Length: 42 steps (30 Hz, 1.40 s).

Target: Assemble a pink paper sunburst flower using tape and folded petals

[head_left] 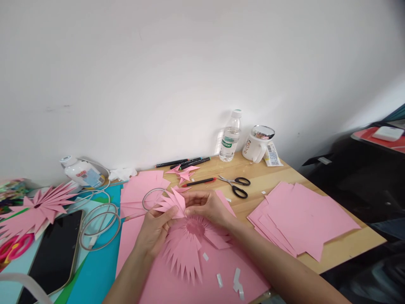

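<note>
Both my hands meet over a pink paper flower (190, 242) of pointed petals lying on a large pink sheet (196, 283). My left hand (155, 230) pinches a folded pink petal piece (174, 202) at the flower's upper left edge. My right hand (207, 207) is closed on the same petal piece from the right, fingers curled over it. Small white tape strips (236, 280) lie on the sheet near my right forearm.
Scissors (237, 185), a red pen (199, 182) and markers (186, 162) lie behind the flower. A pink paper stack (300, 217) sits right. Water bottle (230, 137) and white mug (257, 143) stand by the wall. Metal rings (99, 223), a tablet (55, 253), another pink flower (38, 207) are left.
</note>
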Each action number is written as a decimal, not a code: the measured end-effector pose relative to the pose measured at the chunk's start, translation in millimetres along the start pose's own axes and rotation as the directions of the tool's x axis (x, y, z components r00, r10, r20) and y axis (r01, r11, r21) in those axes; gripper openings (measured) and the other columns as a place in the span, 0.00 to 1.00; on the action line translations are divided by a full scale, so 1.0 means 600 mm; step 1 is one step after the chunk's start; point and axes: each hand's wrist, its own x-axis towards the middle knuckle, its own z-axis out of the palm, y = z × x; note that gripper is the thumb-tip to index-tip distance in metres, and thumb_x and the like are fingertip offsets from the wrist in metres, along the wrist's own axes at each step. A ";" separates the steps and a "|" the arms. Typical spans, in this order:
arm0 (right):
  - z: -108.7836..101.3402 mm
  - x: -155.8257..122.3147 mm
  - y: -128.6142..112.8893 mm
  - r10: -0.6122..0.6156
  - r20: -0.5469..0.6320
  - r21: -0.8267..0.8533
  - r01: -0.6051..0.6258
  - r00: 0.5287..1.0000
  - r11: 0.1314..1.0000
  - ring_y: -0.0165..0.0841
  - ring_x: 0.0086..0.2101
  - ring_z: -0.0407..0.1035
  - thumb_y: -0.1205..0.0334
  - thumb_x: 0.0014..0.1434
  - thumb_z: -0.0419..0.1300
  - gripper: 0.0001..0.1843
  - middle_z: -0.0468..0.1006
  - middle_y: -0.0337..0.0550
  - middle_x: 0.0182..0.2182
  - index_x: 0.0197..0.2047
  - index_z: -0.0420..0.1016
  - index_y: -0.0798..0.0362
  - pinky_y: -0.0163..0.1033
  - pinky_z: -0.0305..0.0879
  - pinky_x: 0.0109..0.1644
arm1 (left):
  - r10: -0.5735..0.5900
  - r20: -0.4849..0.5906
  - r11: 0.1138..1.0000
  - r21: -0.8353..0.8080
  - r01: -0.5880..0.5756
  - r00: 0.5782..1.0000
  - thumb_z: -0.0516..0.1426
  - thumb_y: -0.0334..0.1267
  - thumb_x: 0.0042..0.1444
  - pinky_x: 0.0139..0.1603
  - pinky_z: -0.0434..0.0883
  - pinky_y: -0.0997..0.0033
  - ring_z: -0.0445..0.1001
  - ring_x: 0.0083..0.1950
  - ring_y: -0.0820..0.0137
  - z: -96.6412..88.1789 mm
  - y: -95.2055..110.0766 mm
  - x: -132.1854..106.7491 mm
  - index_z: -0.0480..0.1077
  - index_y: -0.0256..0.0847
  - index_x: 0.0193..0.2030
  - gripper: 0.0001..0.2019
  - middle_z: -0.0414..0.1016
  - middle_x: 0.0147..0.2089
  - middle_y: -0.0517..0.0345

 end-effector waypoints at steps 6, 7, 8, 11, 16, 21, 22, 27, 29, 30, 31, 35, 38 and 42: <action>0.001 -0.001 -0.008 -0.075 0.087 -0.026 0.077 0.993 0.997 0.34 0.39 0.71 0.62 0.42 0.70 0.32 0.78 0.42 0.39 0.52 0.73 0.50 0.41 0.69 0.43 | 0.006 0.005 1.000 0.004 -0.007 1.000 0.70 0.34 0.31 0.24 0.73 0.76 0.76 0.27 0.69 0.001 0.002 0.000 0.73 0.35 0.22 0.12 0.77 0.25 0.58; 0.001 -0.001 -0.010 -0.083 0.093 -0.028 0.086 0.992 0.996 0.33 0.37 0.70 0.62 0.42 0.70 0.33 0.77 0.42 0.39 0.53 0.72 0.49 0.40 0.69 0.42 | 0.004 0.002 1.000 0.001 -0.004 1.000 0.70 0.33 0.31 0.24 0.73 0.76 0.76 0.26 0.69 0.001 0.002 0.000 0.73 0.35 0.23 0.12 0.77 0.24 0.58; 0.000 -0.001 -0.012 -0.087 0.108 -0.029 0.090 0.990 0.995 0.31 0.36 0.70 0.63 0.42 0.70 0.33 0.77 0.41 0.38 0.54 0.72 0.48 0.39 0.68 0.41 | 0.001 -0.001 1.000 -0.005 -0.001 1.000 0.70 0.33 0.31 0.25 0.73 0.76 0.76 0.26 0.70 0.001 0.002 0.000 0.73 0.35 0.23 0.12 0.77 0.24 0.59; -0.005 -0.001 -0.018 -0.091 0.179 -0.029 0.098 0.980 0.995 0.27 0.31 0.68 0.64 0.43 0.69 0.35 0.75 0.38 0.33 0.56 0.70 0.48 0.36 0.68 0.37 | -0.004 -0.020 0.999 -0.035 0.003 1.000 0.70 0.31 0.30 0.28 0.74 0.77 0.75 0.26 0.73 0.000 0.001 0.000 0.74 0.35 0.25 0.13 0.77 0.25 0.60; -0.009 -0.001 -0.015 -0.115 0.178 -0.088 0.133 0.977 0.987 0.29 0.32 0.70 0.63 0.42 0.70 0.30 0.74 0.40 0.45 0.51 0.74 0.44 0.38 0.71 0.37 | 0.000 -0.018 1.000 -0.023 0.000 1.000 0.70 0.32 0.31 0.30 0.75 0.75 0.78 0.31 0.68 0.000 0.001 0.000 0.74 0.36 0.29 0.15 0.79 0.28 0.57; -0.004 0.002 -0.001 -0.185 0.086 -0.136 0.196 0.979 0.971 0.28 0.30 0.69 0.61 0.40 0.70 0.27 0.74 0.40 0.41 0.47 0.77 0.46 0.38 0.71 0.35 | 0.009 0.004 1.000 -0.005 -0.009 1.000 0.70 0.33 0.30 0.27 0.75 0.73 0.78 0.30 0.65 0.004 0.005 -0.002 0.74 0.35 0.27 0.14 0.79 0.27 0.56; -0.004 0.002 0.000 -0.192 0.081 -0.147 0.202 0.978 0.968 0.27 0.29 0.68 0.61 0.41 0.70 0.27 0.74 0.39 0.40 0.48 0.77 0.46 0.38 0.71 0.35 | 0.010 0.001 1.000 -0.004 -0.010 1.000 0.71 0.33 0.30 0.26 0.75 0.73 0.78 0.29 0.65 0.004 0.005 -0.003 0.74 0.35 0.26 0.14 0.79 0.27 0.56; -0.004 0.003 -0.001 -0.196 0.086 -0.173 0.208 0.977 0.963 0.29 0.31 0.69 0.60 0.40 0.70 0.29 0.74 0.39 0.40 0.50 0.76 0.45 0.38 0.71 0.36 | 0.009 -0.004 1.000 -0.003 -0.009 1.000 0.71 0.33 0.29 0.25 0.74 0.74 0.78 0.30 0.65 0.004 0.004 -0.001 0.74 0.35 0.28 0.16 0.79 0.28 0.55; -0.004 0.003 0.000 -0.200 0.085 -0.179 0.213 0.976 0.960 0.29 0.31 0.69 0.60 0.40 0.70 0.29 0.74 0.40 0.40 0.50 0.76 0.45 0.39 0.71 0.36 | 0.004 0.005 1.000 -0.006 -0.004 1.000 0.71 0.33 0.30 0.26 0.74 0.73 0.78 0.31 0.64 0.002 0.003 -0.001 0.74 0.35 0.29 0.16 0.79 0.29 0.55; -0.005 0.003 0.001 -0.202 0.085 -0.185 0.215 0.976 0.959 0.30 0.32 0.69 0.61 0.40 0.70 0.29 0.75 0.40 0.40 0.50 0.76 0.45 0.39 0.71 0.37 | 0.001 0.011 1.000 -0.008 -0.001 1.000 0.71 0.33 0.29 0.27 0.74 0.73 0.78 0.32 0.64 0.002 0.002 -0.001 0.75 0.35 0.29 0.17 0.79 0.29 0.55; -0.005 0.003 0.002 -0.204 0.082 -0.189 0.217 0.975 0.958 0.31 0.32 0.70 0.61 0.41 0.70 0.29 0.75 0.40 0.39 0.50 0.76 0.45 0.39 0.71 0.37 | 0.001 0.015 1.000 -0.010 -0.001 1.000 0.71 0.33 0.29 0.27 0.74 0.73 0.78 0.33 0.63 0.001 0.002 -0.001 0.75 0.36 0.29 0.17 0.79 0.29 0.54; -0.004 0.005 0.008 -0.211 0.051 -0.180 0.217 0.976 0.959 0.31 0.33 0.70 0.63 0.40 0.71 0.29 0.76 0.39 0.37 0.49 0.76 0.46 0.39 0.70 0.37 | 0.011 0.015 1.000 -0.017 -0.010 1.000 0.71 0.32 0.27 0.31 0.75 0.71 0.78 0.36 0.62 0.001 0.001 -0.003 0.75 0.36 0.27 0.16 0.79 0.29 0.55; -0.003 0.005 0.010 -0.210 0.035 -0.169 0.212 0.977 0.963 0.31 0.32 0.70 0.64 0.39 0.71 0.29 0.76 0.39 0.36 0.48 0.77 0.46 0.38 0.70 0.36 | 0.014 0.006 1.000 -0.020 -0.014 1.000 0.71 0.31 0.27 0.33 0.75 0.71 0.78 0.36 0.62 0.002 0.002 -0.003 0.75 0.36 0.28 0.17 0.79 0.28 0.56; -0.003 0.005 0.010 -0.211 0.036 -0.156 0.214 0.977 0.964 0.30 0.31 0.70 0.64 0.39 0.71 0.29 0.76 0.39 0.36 0.48 0.77 0.47 0.37 0.70 0.35 | 0.008 -0.008 1.000 -0.020 -0.008 1.000 0.71 0.30 0.26 0.32 0.75 0.72 0.78 0.34 0.65 0.003 0.003 -0.004 0.74 0.35 0.27 0.17 0.79 0.28 0.57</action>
